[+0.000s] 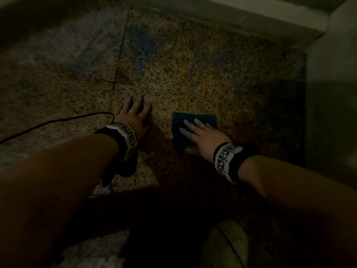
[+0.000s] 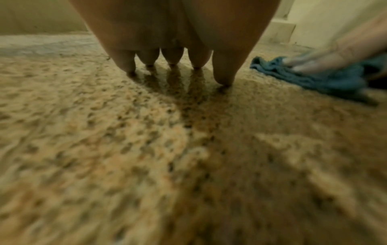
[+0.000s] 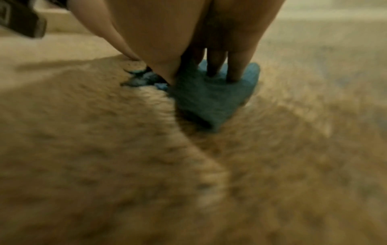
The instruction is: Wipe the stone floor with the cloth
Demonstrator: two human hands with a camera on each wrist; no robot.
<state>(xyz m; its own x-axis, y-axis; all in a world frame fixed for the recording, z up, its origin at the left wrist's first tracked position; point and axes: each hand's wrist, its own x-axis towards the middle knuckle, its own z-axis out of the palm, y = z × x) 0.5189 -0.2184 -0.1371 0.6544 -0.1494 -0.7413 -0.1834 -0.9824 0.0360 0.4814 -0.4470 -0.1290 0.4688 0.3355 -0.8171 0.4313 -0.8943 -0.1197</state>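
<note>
A folded blue cloth (image 1: 195, 128) lies flat on the speckled tan stone floor (image 1: 193, 78). My right hand (image 1: 201, 132) presses on it with straight, spread fingers; the cloth (image 3: 209, 97) shows under the fingertips in the right wrist view. My left hand (image 1: 135, 111) rests flat on the bare floor (image 2: 146, 132) a little to the left of the cloth (image 2: 314, 77), fingers straight with their tips touching the stone. It holds nothing.
A black cable (image 1: 58, 120) runs across the floor from the left to my left wrist. A pale wall base (image 1: 251, 18) borders the floor at the back and a wall (image 1: 332, 74) at the right. A floor joint (image 1: 121, 47) runs back-left.
</note>
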